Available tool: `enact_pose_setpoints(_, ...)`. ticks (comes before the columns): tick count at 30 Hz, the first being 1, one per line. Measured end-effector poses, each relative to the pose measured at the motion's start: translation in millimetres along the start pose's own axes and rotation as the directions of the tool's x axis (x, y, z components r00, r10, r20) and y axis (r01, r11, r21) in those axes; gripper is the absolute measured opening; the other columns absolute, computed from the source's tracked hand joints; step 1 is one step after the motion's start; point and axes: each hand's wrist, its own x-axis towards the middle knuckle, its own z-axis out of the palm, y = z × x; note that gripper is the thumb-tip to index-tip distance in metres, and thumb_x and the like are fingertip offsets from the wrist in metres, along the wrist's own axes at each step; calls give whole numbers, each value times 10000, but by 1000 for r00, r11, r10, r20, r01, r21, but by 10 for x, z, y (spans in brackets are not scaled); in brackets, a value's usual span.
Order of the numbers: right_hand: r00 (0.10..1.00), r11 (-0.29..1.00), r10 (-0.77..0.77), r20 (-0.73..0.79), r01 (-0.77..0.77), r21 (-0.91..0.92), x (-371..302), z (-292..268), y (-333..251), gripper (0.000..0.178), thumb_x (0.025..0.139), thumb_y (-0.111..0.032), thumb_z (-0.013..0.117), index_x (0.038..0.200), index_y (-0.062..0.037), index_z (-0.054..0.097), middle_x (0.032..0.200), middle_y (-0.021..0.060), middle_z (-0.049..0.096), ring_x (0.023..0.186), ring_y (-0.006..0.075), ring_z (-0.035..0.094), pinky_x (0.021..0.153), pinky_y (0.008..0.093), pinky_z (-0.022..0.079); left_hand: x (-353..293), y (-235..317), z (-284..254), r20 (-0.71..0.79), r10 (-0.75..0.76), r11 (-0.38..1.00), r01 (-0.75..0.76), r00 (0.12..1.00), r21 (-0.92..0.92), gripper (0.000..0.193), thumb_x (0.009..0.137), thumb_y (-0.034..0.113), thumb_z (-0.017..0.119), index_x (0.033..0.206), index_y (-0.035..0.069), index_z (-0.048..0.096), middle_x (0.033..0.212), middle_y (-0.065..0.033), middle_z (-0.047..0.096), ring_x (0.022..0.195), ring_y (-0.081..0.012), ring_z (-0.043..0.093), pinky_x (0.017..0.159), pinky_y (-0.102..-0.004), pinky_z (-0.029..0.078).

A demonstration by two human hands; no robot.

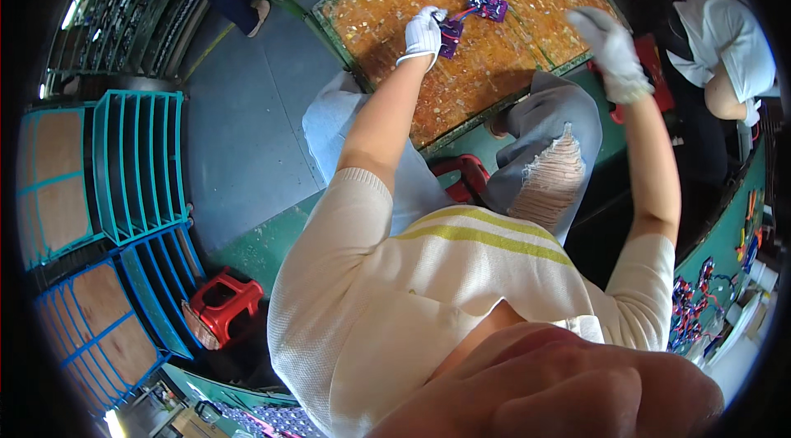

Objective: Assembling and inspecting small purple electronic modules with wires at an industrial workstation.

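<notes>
My left hand point(423, 34), in a white glove, is closed at the edge of a small purple circuit board point(450, 39) over the worn wooden tabletop point(395, 100). Red and blue wires run from this piece to a second purple circuit board point(488, 6), which lies a little farther off to the right. Its small parts are too fine to make out. My right hand point(608, 51), also gloved in white, is raised by the right edge of the tabletop, apart from the boards. Its fingers look stretched out, and nothing shows in them.
Red stools point(224, 306) and blue and green slotted racks point(140, 166) stand to the left. At the right sits another person in a white top point(729, 46). A green bench point(700, 273) holds tangled wired parts. Another person's leg point(235, 1) shows at the far left.
</notes>
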Motion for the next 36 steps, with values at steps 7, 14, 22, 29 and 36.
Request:
enact_pose_setpoints(7,355,-60,190,915,-927,371,531,1554,-477,1034,704,-779,298,1341,29,200,1394,256,182,1220,433,311,951,551,308,-164,1557,-592,54,241,970,-239,969,-45,106,787,57,515,799,25,615,792,-76,611,730,-166,579,710,-280,468)
enact_pose_setpoints(14,603,-135,-507,616,-761,635,561,1380,-302,771,757,-545,551,1347,-145,258,1275,193,406,905,314,593,526,337,553,-279,1890,-734,138,328,711,-147,935,-688,136,814,128,554,788,12,621,822,-82,600,809,-188,587,738,-285,462)
enact_pose_setpoints(22,861,209,-216,461,-420,883,295,1350,-603,523,766,-294,643,1210,-115,433,1123,106,509,792,207,571,563,300,508,-500,2031,-644,-6,184,836,-160,983,-524,188,836,170,576,829,-12,621,800,-84,646,786,-150,611,727,-273,477)
enact_pose_setpoints(29,299,163,-927,227,864,-476,233,1248,-667,224,682,-136,611,880,-238,585,1075,-64,567,1011,162,513,922,424,326,-350,1917,-437,-30,-334,589,184,942,-787,168,850,143,535,793,-1,601,757,-103,639,656,-196,622,628,-299,506)
enact_pose_setpoints(36,62,-108,-952,299,848,-518,148,1528,-605,212,702,-218,564,902,-289,574,1111,-86,524,1081,192,445,937,502,260,-200,1262,-539,-202,-237,971,227,950,-70,271,868,240,531,766,-2,596,686,-95,623,609,-177,611,532,-299,480)
